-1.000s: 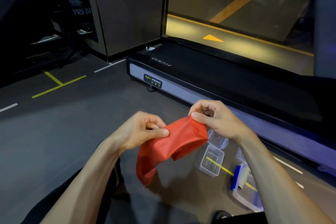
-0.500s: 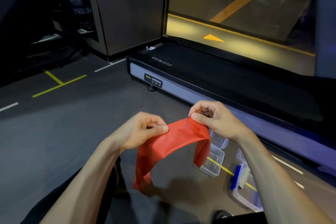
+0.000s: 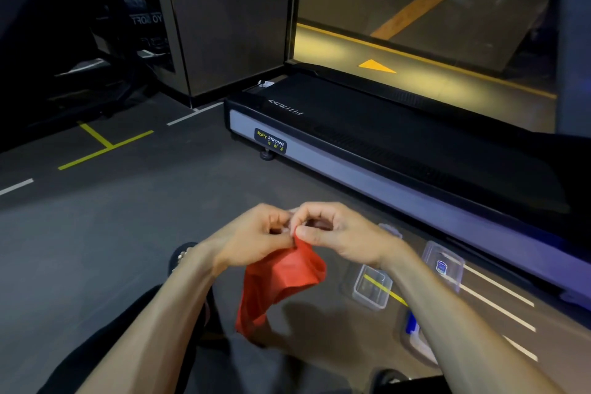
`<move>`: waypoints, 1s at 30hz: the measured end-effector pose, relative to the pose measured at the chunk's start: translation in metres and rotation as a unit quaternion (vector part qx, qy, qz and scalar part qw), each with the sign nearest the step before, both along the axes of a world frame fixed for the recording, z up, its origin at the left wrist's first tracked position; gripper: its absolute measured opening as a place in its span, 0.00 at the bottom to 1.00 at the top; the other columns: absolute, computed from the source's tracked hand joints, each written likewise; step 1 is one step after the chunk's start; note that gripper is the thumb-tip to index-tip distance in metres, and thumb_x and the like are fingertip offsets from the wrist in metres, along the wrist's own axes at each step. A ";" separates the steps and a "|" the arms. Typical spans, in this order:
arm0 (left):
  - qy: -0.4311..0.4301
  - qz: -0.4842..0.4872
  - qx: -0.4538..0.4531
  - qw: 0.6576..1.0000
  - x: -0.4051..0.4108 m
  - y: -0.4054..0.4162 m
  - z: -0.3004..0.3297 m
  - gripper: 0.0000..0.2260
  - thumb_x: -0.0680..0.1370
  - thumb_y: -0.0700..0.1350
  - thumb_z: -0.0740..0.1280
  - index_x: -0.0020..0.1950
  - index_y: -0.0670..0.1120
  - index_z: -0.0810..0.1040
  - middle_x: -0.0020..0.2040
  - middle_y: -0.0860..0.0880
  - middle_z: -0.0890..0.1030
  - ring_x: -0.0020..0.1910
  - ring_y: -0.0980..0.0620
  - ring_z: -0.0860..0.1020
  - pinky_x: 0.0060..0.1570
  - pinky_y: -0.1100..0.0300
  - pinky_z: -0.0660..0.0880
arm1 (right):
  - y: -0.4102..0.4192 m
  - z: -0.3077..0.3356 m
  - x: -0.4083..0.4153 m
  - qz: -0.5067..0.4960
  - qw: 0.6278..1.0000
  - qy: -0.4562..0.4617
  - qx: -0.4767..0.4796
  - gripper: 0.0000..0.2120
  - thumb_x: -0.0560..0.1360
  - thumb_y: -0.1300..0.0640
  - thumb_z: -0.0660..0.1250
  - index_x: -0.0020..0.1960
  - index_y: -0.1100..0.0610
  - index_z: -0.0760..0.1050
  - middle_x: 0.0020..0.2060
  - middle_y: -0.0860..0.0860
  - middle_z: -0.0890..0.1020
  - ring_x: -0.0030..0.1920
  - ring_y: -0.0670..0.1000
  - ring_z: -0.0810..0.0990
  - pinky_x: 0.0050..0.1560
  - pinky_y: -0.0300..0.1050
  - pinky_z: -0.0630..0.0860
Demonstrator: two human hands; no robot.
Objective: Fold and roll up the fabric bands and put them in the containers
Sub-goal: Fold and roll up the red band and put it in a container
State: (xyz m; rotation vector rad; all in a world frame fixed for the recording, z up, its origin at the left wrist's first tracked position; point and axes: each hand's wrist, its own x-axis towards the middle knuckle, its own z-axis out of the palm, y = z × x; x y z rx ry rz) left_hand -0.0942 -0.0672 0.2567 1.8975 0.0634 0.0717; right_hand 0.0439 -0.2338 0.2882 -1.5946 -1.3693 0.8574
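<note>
Low in the middle of the frame, the left hand point(image 3: 256, 235) and the right hand point(image 3: 332, 233) meet fingertip to fingertip, both with fingers curled in. Together they pinch the top edge of a red fabric band point(image 3: 284, 278), the right thumb pressed on its upper corner. The band hangs below the hands in a loose, bunched loop, its lowest end drooping toward the lower centre of the frame above the dark floor point(image 3: 112, 227).

Just right of the band, a small clear open container point(image 3: 372, 291) sits on the floor over a yellow line. Further right, beyond the right forearm, a clear lid or box with a blue label point(image 3: 443, 265) stands near white floor stripes; its writing is too small to read. At the lower right, a larger clear container with a blue clip point(image 3: 412, 326) is partly hidden by the arm.

Behind them, a treadmill point(image 3: 399, 150) runs diagonally from centre to right edge. Its end carries a dark badge point(image 3: 270, 141) reading "BODY STRONG", and the deck shows pale lettering, upside down, that appears to read "FITNESS". A yellow arrow point(image 3: 375, 66) is painted on the lit floor in the upper right. In the upper left, mirrored letters are dimly visible on dark equipment.
</note>
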 end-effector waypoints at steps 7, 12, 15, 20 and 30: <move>0.000 0.021 0.018 1.000 0.000 0.003 -0.005 0.09 0.81 0.44 0.70 0.40 0.47 0.80 0.33 0.55 0.77 0.33 0.59 0.71 0.34 0.64 0.68 | 0.000 0.004 0.009 0.002 0.998 -0.052 -0.039 0.03 0.82 0.61 0.67 0.52 0.59 0.79 0.48 0.53 0.84 0.49 0.46 0.81 0.55 0.43 0.75; 0.022 -0.003 -0.042 0.999 -0.002 0.007 -0.005 0.04 0.79 0.48 0.72 0.46 0.50 0.83 0.39 0.49 0.81 0.40 0.53 0.76 0.44 0.56 0.72 | -0.006 0.017 0.015 -0.015 0.999 -0.032 0.006 0.03 0.81 0.64 0.68 0.49 0.61 0.80 0.41 0.49 0.81 0.41 0.43 0.77 0.47 0.36 0.73; 0.009 0.009 -0.060 0.998 -0.002 0.009 -0.004 0.10 0.77 0.52 0.73 0.46 0.45 0.83 0.42 0.42 0.83 0.42 0.49 0.78 0.48 0.50 0.73 | -0.016 0.028 0.024 -0.055 0.997 0.009 0.048 0.03 0.79 0.58 0.68 0.48 0.58 0.79 0.40 0.46 0.82 0.42 0.44 0.78 0.47 0.36 0.73; -0.024 0.042 -0.060 0.997 -0.002 0.007 0.003 0.11 0.75 0.52 0.74 0.48 0.44 0.85 0.43 0.40 0.86 0.42 0.50 0.80 0.47 0.51 0.74 | -0.027 0.027 0.033 -0.085 0.995 -0.005 0.043 0.03 0.80 0.59 0.68 0.48 0.57 0.80 0.41 0.48 0.83 0.43 0.46 0.79 0.48 0.38 0.75; -0.010 0.056 -0.065 0.996 -0.004 0.007 0.005 0.10 0.77 0.50 0.73 0.50 0.43 0.86 0.45 0.41 0.87 0.44 0.51 0.81 0.49 0.53 0.75 | -0.027 0.026 0.035 -0.100 0.994 -0.015 0.039 0.03 0.81 0.63 0.68 0.49 0.60 0.80 0.42 0.50 0.83 0.44 0.46 0.80 0.49 0.38 0.75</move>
